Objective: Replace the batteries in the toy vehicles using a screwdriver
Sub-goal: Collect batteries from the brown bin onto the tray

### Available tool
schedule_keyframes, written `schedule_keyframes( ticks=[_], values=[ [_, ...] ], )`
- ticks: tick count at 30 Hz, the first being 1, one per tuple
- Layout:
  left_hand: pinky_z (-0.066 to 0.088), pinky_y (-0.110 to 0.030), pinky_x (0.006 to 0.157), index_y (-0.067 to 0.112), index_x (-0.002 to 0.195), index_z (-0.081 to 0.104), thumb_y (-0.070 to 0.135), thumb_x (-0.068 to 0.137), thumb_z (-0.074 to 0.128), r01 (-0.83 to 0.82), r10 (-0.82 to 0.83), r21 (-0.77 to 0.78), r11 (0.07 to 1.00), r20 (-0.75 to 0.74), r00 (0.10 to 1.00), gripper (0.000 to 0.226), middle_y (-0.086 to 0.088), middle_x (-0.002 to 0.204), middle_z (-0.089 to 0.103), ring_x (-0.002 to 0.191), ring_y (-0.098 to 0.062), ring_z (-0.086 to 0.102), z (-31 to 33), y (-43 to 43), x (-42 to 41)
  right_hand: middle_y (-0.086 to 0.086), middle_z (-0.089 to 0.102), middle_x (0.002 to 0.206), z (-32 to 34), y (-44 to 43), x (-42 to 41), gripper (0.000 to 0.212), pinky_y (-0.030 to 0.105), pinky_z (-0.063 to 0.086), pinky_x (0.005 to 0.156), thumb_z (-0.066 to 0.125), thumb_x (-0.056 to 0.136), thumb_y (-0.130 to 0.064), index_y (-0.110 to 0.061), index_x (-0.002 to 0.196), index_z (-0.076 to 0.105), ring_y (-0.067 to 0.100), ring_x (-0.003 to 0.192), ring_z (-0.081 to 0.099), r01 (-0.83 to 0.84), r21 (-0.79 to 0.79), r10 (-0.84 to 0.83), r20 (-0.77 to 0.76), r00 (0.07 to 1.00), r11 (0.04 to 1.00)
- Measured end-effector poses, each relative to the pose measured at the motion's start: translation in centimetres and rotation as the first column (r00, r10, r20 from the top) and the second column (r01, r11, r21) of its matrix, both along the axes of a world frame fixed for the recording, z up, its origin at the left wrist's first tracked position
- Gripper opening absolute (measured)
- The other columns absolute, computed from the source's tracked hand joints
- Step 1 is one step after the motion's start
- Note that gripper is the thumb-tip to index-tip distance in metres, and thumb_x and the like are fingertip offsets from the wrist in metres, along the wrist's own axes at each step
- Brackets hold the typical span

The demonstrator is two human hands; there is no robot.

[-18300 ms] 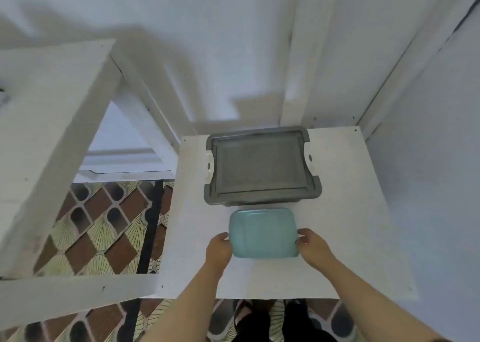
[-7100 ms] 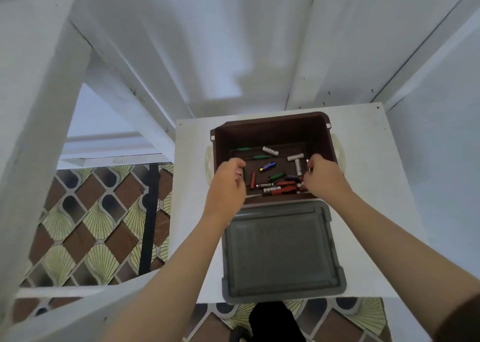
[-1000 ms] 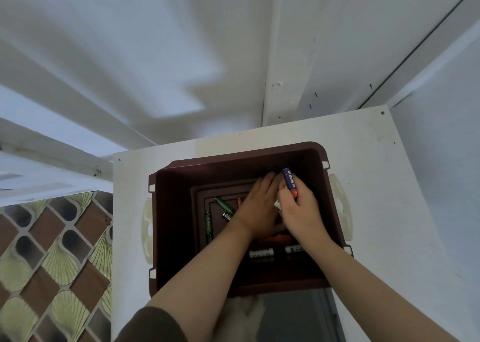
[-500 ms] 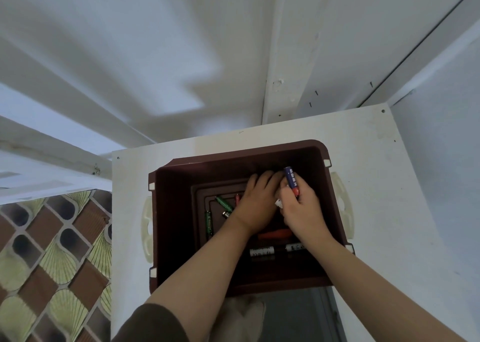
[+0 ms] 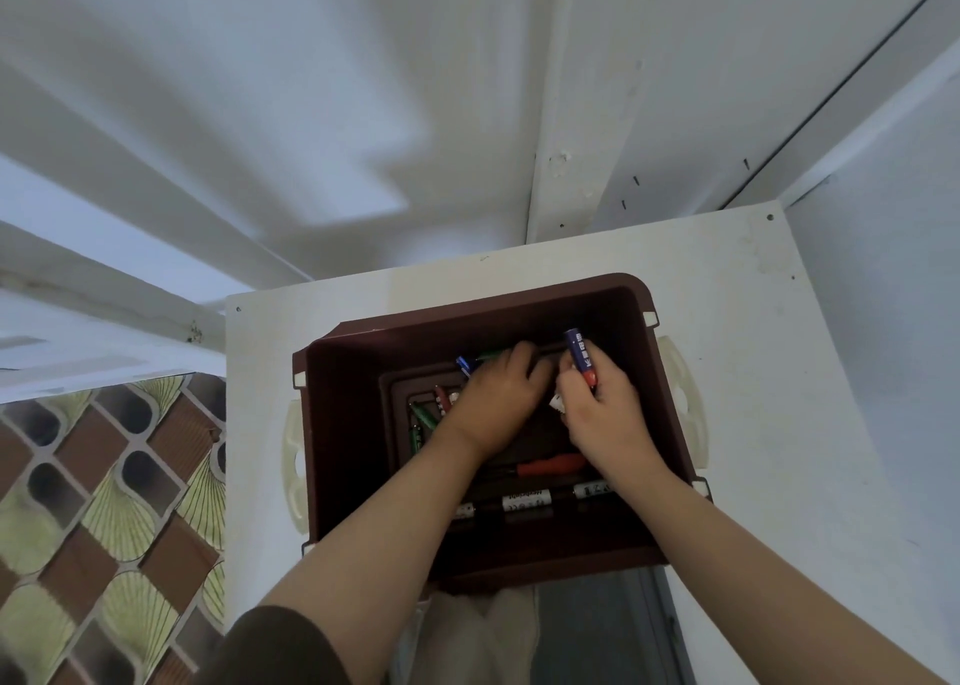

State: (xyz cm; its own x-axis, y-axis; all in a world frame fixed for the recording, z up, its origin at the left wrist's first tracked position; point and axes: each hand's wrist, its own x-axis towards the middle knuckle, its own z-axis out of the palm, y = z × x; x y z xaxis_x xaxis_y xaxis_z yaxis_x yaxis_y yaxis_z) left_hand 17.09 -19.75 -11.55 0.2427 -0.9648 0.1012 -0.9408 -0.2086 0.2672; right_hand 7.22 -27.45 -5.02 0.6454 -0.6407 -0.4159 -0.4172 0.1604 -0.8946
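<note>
A: Where do our batteries stand?
B: We pinch a blue battery (image 5: 581, 359) upright in our right hand (image 5: 602, 416), inside the brown box (image 5: 467, 321), just as half a second ago. Something white sits under the same fingers, too small to name
A: And our left hand (image 5: 498, 401)?
B: It has slid toward the far wall, fingers curled down beside a blue-tipped battery (image 5: 464, 364). We cannot tell whether it grips anything
A: The screwdriver (image 5: 553, 465)?
B: Still lying on the box floor between our wrists, beside the white-labelled batteries (image 5: 524, 500)
A: Meaning?
B: We judge we are still gathering cells. No toy vehicle shows on the tabletop (image 5: 753, 372), so unscrewing has not begun
</note>
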Motion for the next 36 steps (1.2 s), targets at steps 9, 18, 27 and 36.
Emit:
schedule_keyframes(
  ticks=[9,18,27,36],
  values=[
    [0.045,-0.036,0.07,0.0,0.099,0.058,0.016,0.098,0.05,-0.394,0.529,0.371,0.841,-0.408,0.745,0.018,-0.021,0.102,0.056,0.088,-0.037,0.059,5.9,1.5,-2.2,-0.003,0.037,0.059,-0.2,-0.1,-0.1,0.024,0.019,0.029,0.042,0.04,0.092,0.0,-0.015,0.075,0.045,0.005,0.045,0.033,-0.008,0.003,0.008,0.006,1.0,1.0],
    [0.047,-0.032,0.092,0.006,0.127,0.056,0.031,0.093,0.063,-0.19,0.657,0.869,0.458,-0.187,0.73,0.043,-0.012,0.131,0.057,0.121,-0.026,0.056,6.3,1.8,-5.4,-0.003,0.035,0.057,-0.3,0.0,-0.1,0.027,0.021,0.025,0.04,0.04,0.092,0.001,-0.018,0.073,0.043,0.008,0.045,0.03,-0.001,-0.002,0.001,0.002,1.0,1.0],
    [0.048,-0.031,0.091,0.008,0.124,0.06,0.025,0.092,0.065,-0.259,0.718,0.846,0.466,-0.192,0.669,0.036,-0.008,0.128,0.06,0.119,-0.024,0.058,6.2,0.9,-5.7,-0.006,0.037,0.056,-0.3,0.0,0.0,0.027,0.02,0.029,0.045,0.042,0.092,0.0,-0.017,0.071,0.042,0.002,0.045,0.035,-0.025,-0.042,0.024,-0.023,0.999,0.999],
    [0.049,-0.031,0.09,0.007,0.119,0.061,0.026,0.085,0.07,-0.246,0.772,0.842,0.479,-0.271,0.575,0.04,-0.011,0.121,0.062,0.112,-0.025,0.061,7.7,0.8,-5.2,-0.004,0.039,0.057,-0.2,0.0,0.0,0.025,0.024,0.03,0.048,0.042,0.092,-0.001,-0.016,0.071,0.043,0.003,0.047,0.037,-0.026,-0.053,0.024,-0.049,0.998,0.998]
  ],
)
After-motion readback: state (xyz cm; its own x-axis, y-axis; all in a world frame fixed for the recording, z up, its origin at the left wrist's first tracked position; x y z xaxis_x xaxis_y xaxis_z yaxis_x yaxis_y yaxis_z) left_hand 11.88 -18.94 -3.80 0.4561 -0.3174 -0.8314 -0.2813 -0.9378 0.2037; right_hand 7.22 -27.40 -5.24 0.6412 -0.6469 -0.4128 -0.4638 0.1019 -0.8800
